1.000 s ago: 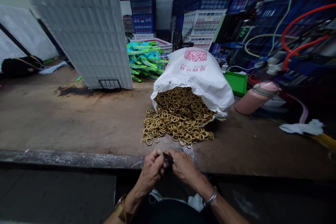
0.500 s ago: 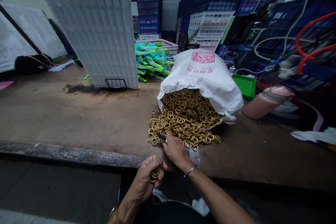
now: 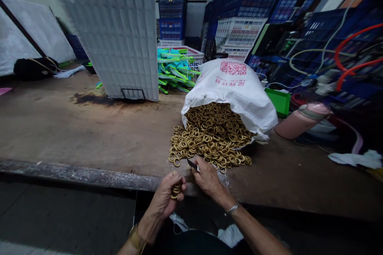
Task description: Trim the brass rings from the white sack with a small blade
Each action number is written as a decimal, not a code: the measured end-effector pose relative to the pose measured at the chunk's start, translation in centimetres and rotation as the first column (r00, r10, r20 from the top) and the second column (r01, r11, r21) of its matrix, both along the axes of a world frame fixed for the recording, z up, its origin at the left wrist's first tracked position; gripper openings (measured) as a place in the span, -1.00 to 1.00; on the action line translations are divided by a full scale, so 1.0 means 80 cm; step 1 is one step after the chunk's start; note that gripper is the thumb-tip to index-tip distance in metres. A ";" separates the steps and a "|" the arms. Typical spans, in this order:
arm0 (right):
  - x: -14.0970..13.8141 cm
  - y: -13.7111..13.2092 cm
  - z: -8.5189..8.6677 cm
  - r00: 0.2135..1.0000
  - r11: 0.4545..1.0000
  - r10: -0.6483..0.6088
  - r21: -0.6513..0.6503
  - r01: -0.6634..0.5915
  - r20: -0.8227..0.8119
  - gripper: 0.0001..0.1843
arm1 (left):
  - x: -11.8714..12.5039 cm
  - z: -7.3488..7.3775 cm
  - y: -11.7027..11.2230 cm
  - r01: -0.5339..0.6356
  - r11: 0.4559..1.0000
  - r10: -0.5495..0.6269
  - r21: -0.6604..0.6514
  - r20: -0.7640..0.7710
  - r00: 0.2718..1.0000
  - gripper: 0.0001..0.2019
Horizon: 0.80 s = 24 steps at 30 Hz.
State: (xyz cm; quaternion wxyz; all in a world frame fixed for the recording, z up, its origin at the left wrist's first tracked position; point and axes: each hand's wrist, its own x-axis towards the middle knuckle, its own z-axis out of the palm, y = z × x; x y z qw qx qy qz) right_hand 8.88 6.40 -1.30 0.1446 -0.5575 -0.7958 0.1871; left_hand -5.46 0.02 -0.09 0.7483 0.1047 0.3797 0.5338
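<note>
Many brass-coloured rings (image 3: 206, 139) spill from the mouth of a white woven sack (image 3: 239, 83) that lies on its side on the workbench (image 3: 119, 139). My left hand (image 3: 167, 192) is curled around several rings (image 3: 176, 190) just off the bench's front edge. A dark, pointed knife blade (image 3: 192, 164) sticks out of my right hand (image 3: 209, 179), which is closed on its handle. This hand is at the near side of the heap, right of my left hand. Most of the handle is hidden by the fingers.
A tall white ribbed panel (image 3: 113, 36) stands at the back left. Beside it lie turquoise and green plastic pieces (image 3: 176, 71). Blue crates (image 3: 172, 16) and white crates (image 3: 239, 32) are stacked behind. A pink bottle (image 3: 299, 121) and a green tray (image 3: 278, 101) are right of the sack.
My right hand with the knife has drawn slightly right and back from the rings. My left hand has risen a little, its fingers closing more tightly around the rings.
</note>
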 end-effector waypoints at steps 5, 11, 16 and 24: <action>0.012 -0.021 0.005 0.991 1.000 0.015 0.023 -0.012 -0.134 -0.91 | 0.015 -0.001 0.005 -0.014 0.998 0.030 0.060 -0.259 0.965 -0.68; 0.010 -0.034 0.019 0.950 0.998 0.042 -0.030 -0.054 -0.309 -0.97 | 0.022 0.000 0.003 0.129 0.983 -0.051 0.134 -0.472 0.880 -0.68; 0.007 -0.033 0.022 0.845 0.967 -0.101 -0.253 -0.041 -0.525 -0.80 | 0.025 0.005 0.003 0.138 0.975 -0.002 0.173 -0.615 0.789 -0.70; 0.011 -0.035 0.003 0.718 0.854 -0.301 -0.512 -0.089 -0.628 -0.64 | 0.035 0.006 -0.001 0.218 0.919 0.078 0.329 -0.692 0.718 -0.72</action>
